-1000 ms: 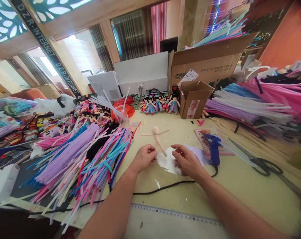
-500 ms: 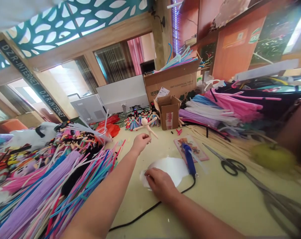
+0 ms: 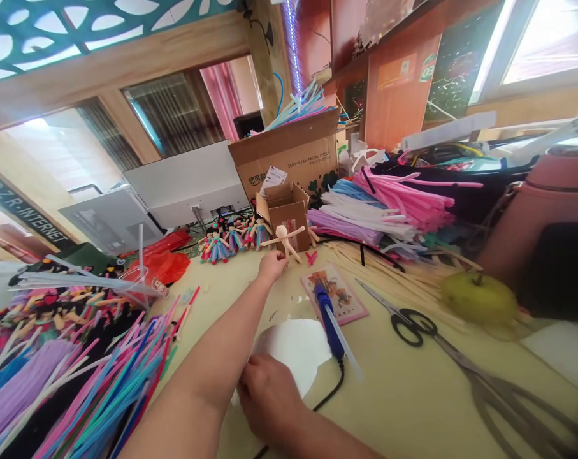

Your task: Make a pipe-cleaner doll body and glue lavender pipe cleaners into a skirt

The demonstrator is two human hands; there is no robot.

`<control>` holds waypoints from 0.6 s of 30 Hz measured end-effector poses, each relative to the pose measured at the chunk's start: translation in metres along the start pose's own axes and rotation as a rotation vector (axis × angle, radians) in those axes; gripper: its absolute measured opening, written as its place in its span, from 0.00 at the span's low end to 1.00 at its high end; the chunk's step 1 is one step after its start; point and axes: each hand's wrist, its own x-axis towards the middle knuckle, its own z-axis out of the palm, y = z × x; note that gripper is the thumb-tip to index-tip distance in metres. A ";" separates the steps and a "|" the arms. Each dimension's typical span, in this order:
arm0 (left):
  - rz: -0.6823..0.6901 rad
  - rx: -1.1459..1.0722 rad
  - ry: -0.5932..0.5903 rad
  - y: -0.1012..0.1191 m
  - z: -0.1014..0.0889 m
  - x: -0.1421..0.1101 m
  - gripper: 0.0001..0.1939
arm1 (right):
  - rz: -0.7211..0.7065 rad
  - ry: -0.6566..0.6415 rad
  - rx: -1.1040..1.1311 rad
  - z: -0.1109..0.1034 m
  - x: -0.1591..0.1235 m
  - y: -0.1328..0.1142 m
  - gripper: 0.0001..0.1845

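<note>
My left hand (image 3: 271,265) reaches forward over the table, its fingertips pinched on a bare, cream-coloured doll figure (image 3: 283,237) with a round head and arms spread wide. The figure stands out in front of the small open carton. Closer to me, my right hand (image 3: 269,396) is curled over the left part of a white rounded sheet (image 3: 296,350), beside my left forearm. Its fingertips are partly hidden, and I cannot make out what they grip. Right of the sheet, a blue glue gun (image 3: 334,331) with a clear glue stick rests on a pink patterned card (image 3: 342,290).
Scissors (image 3: 408,325) and a green apple (image 3: 480,296) lie at the right. Bundles of pipe cleaners (image 3: 126,370) cover the left side. Finished dolls (image 3: 216,245) sit by the small carton (image 3: 293,207). A black cord runs under my right arm.
The view has turned right, so the surroundings sit further left. My left hand still holds the doll figure, now in front of the carton. My right hand has drawn closer to my left forearm.
</note>
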 end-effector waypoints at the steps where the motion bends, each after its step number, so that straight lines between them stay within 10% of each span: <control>1: 0.000 0.007 0.000 0.001 0.003 0.004 0.05 | 0.003 -0.002 0.006 -0.001 0.000 0.000 0.11; 11: -0.055 -0.064 -0.023 -0.006 -0.014 0.000 0.11 | 0.029 0.001 0.005 0.002 0.002 0.003 0.11; 18: -0.023 -0.191 -0.055 -0.035 -0.098 -0.106 0.10 | -0.015 0.011 0.005 -0.006 0.002 0.002 0.11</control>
